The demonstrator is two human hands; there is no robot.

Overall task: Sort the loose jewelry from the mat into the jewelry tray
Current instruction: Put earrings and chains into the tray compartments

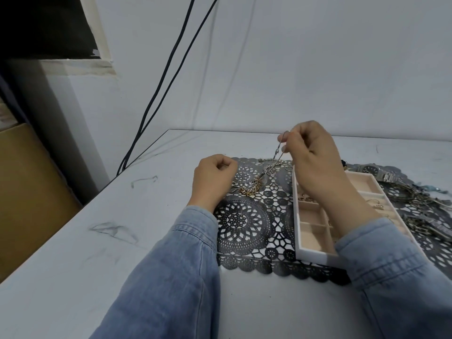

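Table [122, 241]: smooth matt top, pale grey, scuffed with dark smears towards its left edge. Mat [244, 223]: dark openwork, looks like thin plastic, faint sheen. Jewelry tray [297, 216]: smooth matt white rim, and its compartments are lined in what looks like beige velvety cloth. The thin chain [277, 155] you hold up is bright silver metal. Chain heap [252, 188] near the mat's far edge: shiny gold-tone metal. Watch [376, 171] at the mat's far right: silvery metal bracelet. Your sleeves [171, 277]: blue denim, matt.

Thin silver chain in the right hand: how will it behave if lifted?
Likely floppy: the thin silver chain hangs limp from the right hand. May snag: its lower end reaches the gold chains. Seems light: a fingertip grip holds it.
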